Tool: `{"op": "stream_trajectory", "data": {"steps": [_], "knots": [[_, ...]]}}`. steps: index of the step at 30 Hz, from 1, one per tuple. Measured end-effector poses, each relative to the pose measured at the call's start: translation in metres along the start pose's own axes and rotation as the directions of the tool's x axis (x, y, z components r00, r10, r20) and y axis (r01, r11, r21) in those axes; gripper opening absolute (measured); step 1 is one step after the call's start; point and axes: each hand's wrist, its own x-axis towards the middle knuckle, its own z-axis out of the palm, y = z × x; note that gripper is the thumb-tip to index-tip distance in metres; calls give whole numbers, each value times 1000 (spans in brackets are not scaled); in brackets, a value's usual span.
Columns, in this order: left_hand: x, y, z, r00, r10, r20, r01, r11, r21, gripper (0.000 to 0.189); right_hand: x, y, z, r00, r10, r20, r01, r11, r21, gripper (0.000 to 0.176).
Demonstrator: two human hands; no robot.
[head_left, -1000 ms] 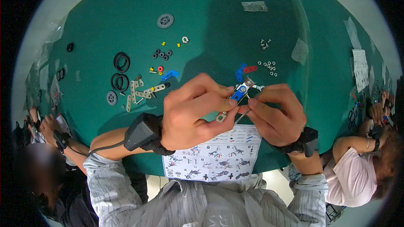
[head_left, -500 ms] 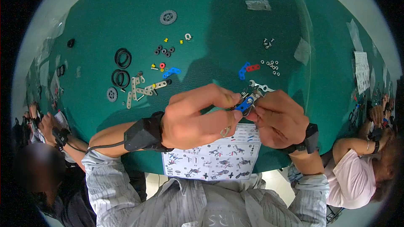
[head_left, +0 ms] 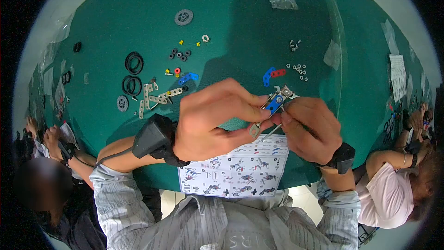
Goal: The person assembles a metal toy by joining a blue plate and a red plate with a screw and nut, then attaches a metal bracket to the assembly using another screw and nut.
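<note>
My left hand [head_left: 212, 118] pinches a small assembly with a blue perforated strip [head_left: 274, 104] and a metal bracket [head_left: 286, 91] at its upper end. A thin metal rod-like tool [head_left: 272, 132] slants down-left from the fingers of my right hand [head_left: 309, 129], which is closed beside the assembly. A flat metal piece [head_left: 255, 130] with a hole shows at my left hand's lower fingers. Behind the assembly, a metal wrench [head_left: 277, 88] is mostly hidden. Just above lie a blue angled piece [head_left: 267, 77] and a red strip [head_left: 278, 73].
Black rings [head_left: 132, 85], metal strips [head_left: 147, 96], a blue piece [head_left: 188, 78] and black rollers [head_left: 179, 54] lie left. A grey wheel [head_left: 183, 17] is farther back; nuts [head_left: 300, 70] and screws [head_left: 293, 45] lie right. An instruction sheet [head_left: 231, 176] is below my hands. People sit at both sides.
The assembly has turned and risen slightly, so its metal bracket shows more clearly. The thin tool now shows below my fingers, and the wrench is more covered.
</note>
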Motion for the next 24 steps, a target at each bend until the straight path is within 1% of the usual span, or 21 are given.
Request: {"op": "stream_trajectory", "data": {"steps": [4, 7, 10, 13, 16, 18, 19, 22, 24], "knots": [[0, 5, 5, 997, -45, -69, 46, 999, 15, 25, -4, -2, 7, 1000, 4, -27, -4, 1000, 6, 27], [-2, 2, 5, 996, -12, -84, 16, 999, 39, 24, 1, -8, 9, 995, 90, -38, -86, 992, 92, 26], [-1, 3, 4, 995, 70, -75, -60, 990, 130, 24, -1, -11, 20, 971, 189, -147, -162, 970, 182, 27], [-3, 3, 5, 989, 116, -93, -101, 982, 157, 24, -2, -13, 19, 954, 265, -143, -216, 933, 286, 26], [-8, 2, 2, 988, 150, -19, -146, 979, 141, 29, -6, -20, 18, 870, 488, -68, -393, 770, 503, 20], [-8, 4, 2, 987, 158, -11, -154, 975, 160, 28, -5, -32, 20, 714, 700, 11, -493, 491, 718, 16], [-7, 4, 2, 987, 161, -6, -157, 973, 169, 27, -4, -35, 21, 621, 780, 77, -507, 324, 799, 15], [-5, 2, 0, 981, 192, 19, -192, 962, 193, 26, -5, -31, 22, 565, 803, 188, -419, 84, 904, 15], [-4, 2, 0, 986, 169, 1, -164, 958, 236, 26, -3, -25, 23, 614, 785, 79, -520, 328, 789, 15]]}}
